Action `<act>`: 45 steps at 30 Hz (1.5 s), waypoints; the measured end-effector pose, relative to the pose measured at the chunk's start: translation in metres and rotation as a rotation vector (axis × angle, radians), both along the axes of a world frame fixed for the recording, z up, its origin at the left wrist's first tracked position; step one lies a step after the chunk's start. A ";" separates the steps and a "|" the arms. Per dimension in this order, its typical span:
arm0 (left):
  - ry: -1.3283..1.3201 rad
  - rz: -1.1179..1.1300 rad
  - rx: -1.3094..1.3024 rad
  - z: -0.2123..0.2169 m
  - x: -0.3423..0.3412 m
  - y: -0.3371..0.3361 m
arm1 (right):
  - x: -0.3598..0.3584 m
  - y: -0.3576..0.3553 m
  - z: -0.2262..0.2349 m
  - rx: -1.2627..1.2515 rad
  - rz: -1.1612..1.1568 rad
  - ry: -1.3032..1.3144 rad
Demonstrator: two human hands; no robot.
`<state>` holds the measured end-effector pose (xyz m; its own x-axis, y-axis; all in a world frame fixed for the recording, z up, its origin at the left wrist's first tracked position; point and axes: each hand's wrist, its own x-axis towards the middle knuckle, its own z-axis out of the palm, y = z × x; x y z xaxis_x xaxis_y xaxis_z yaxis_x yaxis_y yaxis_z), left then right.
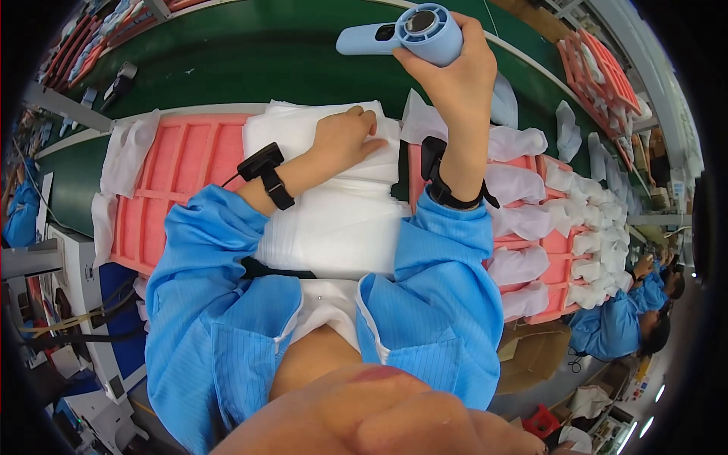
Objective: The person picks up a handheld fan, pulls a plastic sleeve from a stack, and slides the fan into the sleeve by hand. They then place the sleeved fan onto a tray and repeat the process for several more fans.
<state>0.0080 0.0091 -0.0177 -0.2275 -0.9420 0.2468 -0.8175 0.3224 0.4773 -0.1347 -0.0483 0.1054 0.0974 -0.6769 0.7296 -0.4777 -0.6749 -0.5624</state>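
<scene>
I am gripping the blue handheld fan (413, 32) in my closed right hand (455, 72), handle pointing left, long axis horizontal; my left hand (345, 140) is pressing flat and open on the white foam sheets (334, 220).

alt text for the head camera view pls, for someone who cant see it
A person in a blue smock holds a light blue handheld fan up in the right hand, while the left hand rests flat on a stack of white foam bags. Pink trays sit beside a green conveyor belt.

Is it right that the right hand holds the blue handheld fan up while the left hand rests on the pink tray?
Not quite. In the head view the left hand rests on the stack of white foam bags, not the pink tray. The right hand does hold the blue handheld fan up.
</scene>
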 end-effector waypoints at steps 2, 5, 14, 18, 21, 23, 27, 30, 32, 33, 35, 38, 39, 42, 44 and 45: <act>-0.006 0.003 -0.032 -0.004 0.004 -0.006 | -0.002 0.001 0.003 0.023 0.055 -0.002; 0.264 0.019 0.179 -0.006 0.023 -0.013 | -0.018 0.002 0.010 0.102 0.102 -0.009; 0.969 0.027 0.280 0.052 0.061 0.012 | -0.039 0.003 0.014 0.211 0.301 0.066; 1.121 0.002 0.217 0.066 0.069 0.019 | 0.004 0.011 0.003 0.320 0.364 0.057; 1.147 0.103 -0.097 0.065 0.078 0.018 | 0.040 0.018 -0.015 0.191 0.374 0.090; 1.189 0.134 -0.127 0.065 0.085 0.015 | 0.048 0.019 -0.019 0.126 0.385 0.106; 1.319 0.182 -0.186 0.064 0.094 0.010 | 0.047 0.015 -0.019 0.008 0.499 0.115; 1.405 0.177 -0.192 0.066 0.097 0.009 | 0.044 0.014 -0.017 0.055 0.464 0.099; 1.524 0.104 -0.096 0.068 0.099 0.008 | 0.041 0.013 -0.016 0.056 0.449 0.101; 1.581 0.066 -0.047 0.068 0.100 0.008 | 0.040 0.014 -0.015 0.057 0.428 0.101; 1.535 0.070 0.003 0.066 0.110 0.007 | 0.038 0.016 -0.013 0.060 0.410 0.101; 1.436 0.078 0.107 0.065 0.118 0.008 | 0.036 0.021 -0.009 0.012 0.412 0.142; 1.252 0.149 -0.004 0.065 0.117 0.008 | 0.037 0.020 -0.009 0.014 0.415 0.141; 0.875 0.283 -0.208 0.070 0.112 0.008 | 0.042 0.021 -0.012 0.016 0.395 0.132; 0.656 0.379 -0.055 0.082 0.107 0.013 | 0.044 0.019 -0.015 -0.009 0.396 0.137; 0.545 0.425 0.018 0.085 0.106 0.015 | 0.045 0.020 -0.016 -0.038 0.395 0.143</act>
<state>0.1140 0.0238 0.0673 0.3141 -0.9271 0.2045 -0.5128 0.0156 0.8584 -0.0897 -0.0285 0.0897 0.4462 -0.5398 0.7139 -0.2492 -0.8410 -0.4801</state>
